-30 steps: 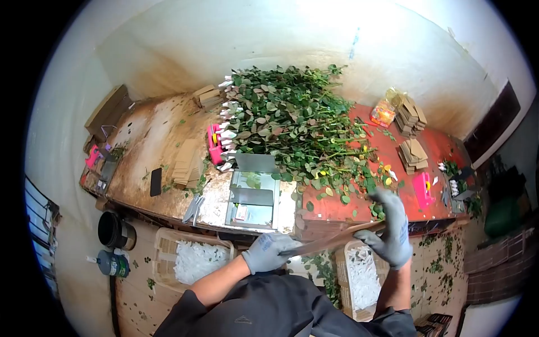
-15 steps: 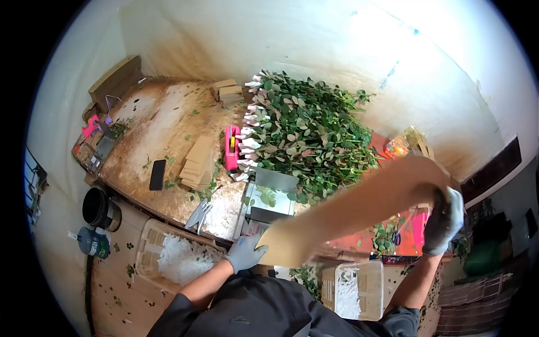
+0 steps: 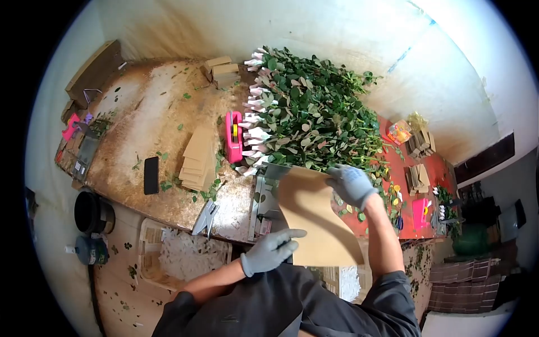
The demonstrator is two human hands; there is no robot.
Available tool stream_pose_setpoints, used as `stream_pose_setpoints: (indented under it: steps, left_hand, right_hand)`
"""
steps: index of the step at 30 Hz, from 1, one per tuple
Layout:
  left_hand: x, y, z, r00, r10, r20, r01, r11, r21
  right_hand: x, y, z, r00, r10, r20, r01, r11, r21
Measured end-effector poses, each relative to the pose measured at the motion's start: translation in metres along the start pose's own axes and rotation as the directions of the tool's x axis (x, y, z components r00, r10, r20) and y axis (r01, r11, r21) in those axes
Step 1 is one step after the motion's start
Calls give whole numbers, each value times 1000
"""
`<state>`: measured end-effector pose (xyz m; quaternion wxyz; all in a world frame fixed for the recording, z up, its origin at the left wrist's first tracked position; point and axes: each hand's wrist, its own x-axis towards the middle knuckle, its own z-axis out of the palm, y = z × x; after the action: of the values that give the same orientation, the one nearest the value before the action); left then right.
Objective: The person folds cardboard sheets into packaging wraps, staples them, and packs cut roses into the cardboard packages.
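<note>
A brown cardboard sheet, curved along its length, lies in front of me over a metal holder and the table edge. My right hand, in a grey glove, has its fingers closed at the sheet's far right corner. My left hand, also gloved, is at the sheet's left edge with fingers stretched out, the index finger over the cardboard. Beyond the sheet lies a big pile of leafy green stems, their white-wrapped ends pointing left. A pink tape dispenser stands beside those ends.
Flat cardboard pieces, a black phone and a grey stapler-like tool lie on the left table. Folded cardboard and another pink dispenser sit on the red surface. A crate of white scraps stands below.
The cardboard sheet has swung down from a raised, stretched position to the metal holder. My right hand has moved left and away from me; my left hand has let its fingers extend.
</note>
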<state>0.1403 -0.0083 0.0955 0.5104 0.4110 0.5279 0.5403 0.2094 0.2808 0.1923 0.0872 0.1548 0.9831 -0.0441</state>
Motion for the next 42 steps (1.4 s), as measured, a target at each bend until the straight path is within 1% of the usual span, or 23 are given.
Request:
stream_pose_setpoints:
  steps: [2,4,5,7,9,10,12,14,16,17,18,19,21,22,24,26,28,30,31,34,36,37,42]
  left_hand:
    - [1,-18,-15,926,353,-137,-341,934,103]
    - [-11,-28,-33,986,144,-89,-169,889,-427]
    - [-8,-51,-45,982,178,-62,-183,822,-539]
    - [-9,-59,-69,987,93,-131,-131,938,-320]
    - [1,-77,-81,979,-36,-202,-5,980,-199]
    - [6,-86,-83,979,-44,-201,4,981,-195]
    - [22,-110,-92,965,-115,-238,141,985,95]
    - [40,-161,-103,950,35,-309,17,986,164]
    - [49,-154,-109,966,-60,-253,154,915,374]
    - [52,-146,-108,967,-105,-232,200,878,436]
    - [52,-155,-112,985,-11,-171,98,853,512]
    - [55,-153,-111,985,7,-172,94,816,571]
    - [57,-144,-104,988,-3,-155,101,772,628]
    - [57,-132,-99,984,-23,-174,137,720,681]
    - [57,-129,-96,980,-59,-189,180,661,729]
    - [50,-136,-95,976,35,-215,131,695,707]
    - [49,-145,-96,973,58,-223,122,689,714]
    - [48,-160,-97,954,114,-277,129,678,724]
    - [48,-162,-97,956,109,-273,129,678,723]
    - [49,-163,-102,960,2,-281,195,716,670]
    - [49,-161,-108,935,-158,-317,317,772,551]
    - [47,-165,-113,957,-137,-257,275,715,643]
    - [42,-143,-154,985,-93,-145,167,721,672]
  right_hand:
    - [25,4,38,997,21,-71,-17,998,57]
    - [45,6,68,997,56,-54,-48,989,140]
    - [52,7,79,997,69,-29,-64,986,152]
    - [59,0,87,997,81,2,-80,984,162]
    - [61,-11,91,906,-33,-423,19,999,-38]
    - [62,-17,85,906,-29,-423,19,999,-28]
    - [63,-29,66,805,-248,-539,228,968,-105]
    - [62,-37,53,844,-392,-366,412,911,-26]
    - [69,-34,59,857,-515,-21,507,834,216]
    - [79,-30,67,836,-514,189,429,829,359]
    - [91,-24,77,755,-534,381,329,811,483]
    - [104,-18,92,767,-529,363,305,799,519]
    - [124,-6,134,615,-449,648,109,863,494]
    - [123,-2,158,614,-458,643,91,850,518]
    - [114,0,202,854,-470,221,336,824,455]
    - [107,-6,231,867,-465,178,325,799,506]
    - [99,-9,258,843,-538,-15,522,811,265]
    - [98,-11,280,835,-549,-32,537,801,266]
    - [97,-12,287,837,-536,-112,546,802,242]
    - [97,-8,301,825,-520,-220,561,797,224]
    - [98,-7,305,815,-517,-260,573,786,234]
    - [98,-6,305,806,-529,-266,585,781,218]
    - [98,-7,310,758,-592,-272,634,768,94]
